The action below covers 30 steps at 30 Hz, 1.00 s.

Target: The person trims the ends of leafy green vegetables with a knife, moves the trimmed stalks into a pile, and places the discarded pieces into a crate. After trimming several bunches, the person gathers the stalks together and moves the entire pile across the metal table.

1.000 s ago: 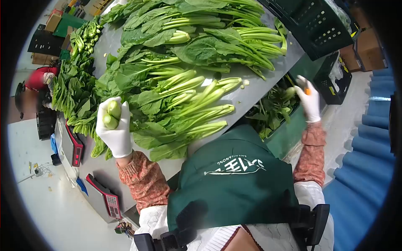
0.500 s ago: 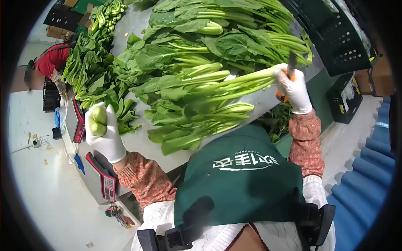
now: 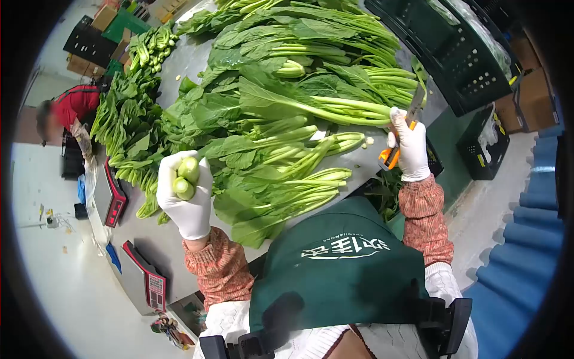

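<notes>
My gloved left hand (image 3: 186,200) is closed round leafy greens; their pale cut stem ends (image 3: 186,178) show above the fingers. In my gloved right hand (image 3: 411,146) is a knife (image 3: 415,106) with an orange handle, its blade pointing up and away from me. The right fingertips are at the stem ends of a long bunch of greens (image 3: 335,110) lying on the pile. More bunches (image 3: 317,194) lie nearer to me, with leaves to the left and stems to the right.
The metal table (image 3: 179,251) holds a large leafy heap (image 3: 134,113) at the left. Two red-edged scales (image 3: 146,275) stand along its left side. Black crates (image 3: 448,54) are at the upper right. A person in red (image 3: 75,107) is at the far left.
My left hand has moved right and nearer to me, still holding stems. My right hand has shifted slightly left and down; the long bunch beside it now lies flatter on the pile.
</notes>
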Motion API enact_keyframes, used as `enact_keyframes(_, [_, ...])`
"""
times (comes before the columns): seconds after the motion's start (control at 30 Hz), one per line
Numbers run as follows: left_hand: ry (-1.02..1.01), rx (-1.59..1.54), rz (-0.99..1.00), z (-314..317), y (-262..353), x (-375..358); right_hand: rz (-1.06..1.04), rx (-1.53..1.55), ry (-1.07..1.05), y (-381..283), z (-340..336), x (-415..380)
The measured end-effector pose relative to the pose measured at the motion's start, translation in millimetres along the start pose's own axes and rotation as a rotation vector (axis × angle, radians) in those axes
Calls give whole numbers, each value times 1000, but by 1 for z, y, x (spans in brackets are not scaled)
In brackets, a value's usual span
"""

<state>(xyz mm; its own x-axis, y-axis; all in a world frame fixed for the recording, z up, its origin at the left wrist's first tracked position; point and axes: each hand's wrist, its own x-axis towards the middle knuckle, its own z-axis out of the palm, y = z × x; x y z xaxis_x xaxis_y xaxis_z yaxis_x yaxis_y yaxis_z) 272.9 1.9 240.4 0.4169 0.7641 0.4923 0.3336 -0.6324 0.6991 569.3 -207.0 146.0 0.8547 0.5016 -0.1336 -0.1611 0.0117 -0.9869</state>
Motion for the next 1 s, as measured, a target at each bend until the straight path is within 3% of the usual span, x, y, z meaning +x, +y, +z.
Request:
enact_keyframes(0.17, [-161,35,225,35,34,-1,-7,78,-22,-13,10,-17])
enact_keyframes(0.3, [-290,27,569,88,54,-18,-10,29,-35,-16,21,-29])
enact_keyframes(0.5, [-269,144,706,128,71,-26,94,103,-204,-41,33,-58])
enact_keyframes(0.57, [-290,140,652,122,72,-18,133,124,-322,-37,19,-59])
enact_keyframes(0.67, [-366,0,487,117,74,-5,-228,-134,-225,-36,18,-56])
enact_keyframes(0.7, [-426,-59,422,115,72,-2,-584,-367,-112,-23,18,-46])
enact_keyframes(0.8, [-605,-198,220,111,74,9,-820,-623,-60,-26,19,-45])
enact_keyframes(0.93, [-780,-287,28,105,85,20,-829,-715,-53,-34,24,-40])
enact_keyframes(1.0, [-850,-345,-90,101,84,24,-650,-816,-119,-27,20,-32])
